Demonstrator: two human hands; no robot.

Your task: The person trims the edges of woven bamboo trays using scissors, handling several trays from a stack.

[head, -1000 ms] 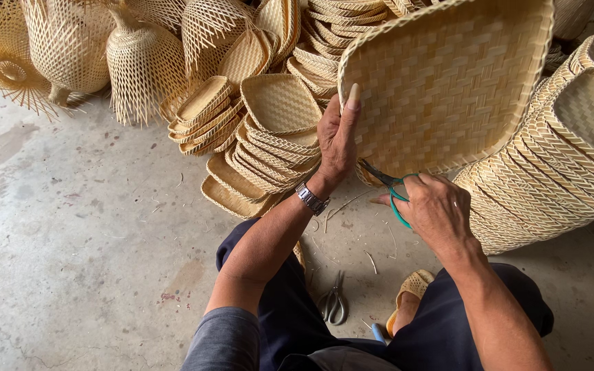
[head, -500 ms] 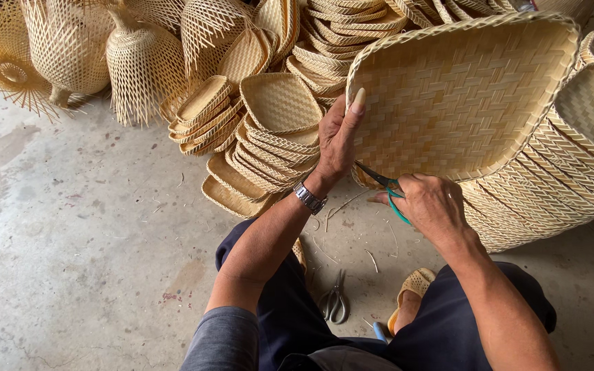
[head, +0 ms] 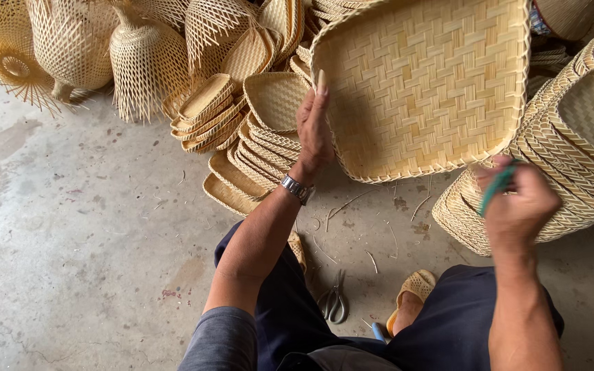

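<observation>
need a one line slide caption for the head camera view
Left hand holds a large square woven bamboo tray up by its rim while the right hand grips green-handled scissors, amid stacked woven trays.

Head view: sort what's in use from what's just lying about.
In use:
left hand gripping the woven tray
right hand holding green-handled scissors

Lying about:
grey scissors on the floor
stacked trays
openwork bamboo shades

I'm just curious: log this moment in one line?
left hand: holds woven tray by its rim | right hand: grips green-handled tool, clear of tray
</observation>
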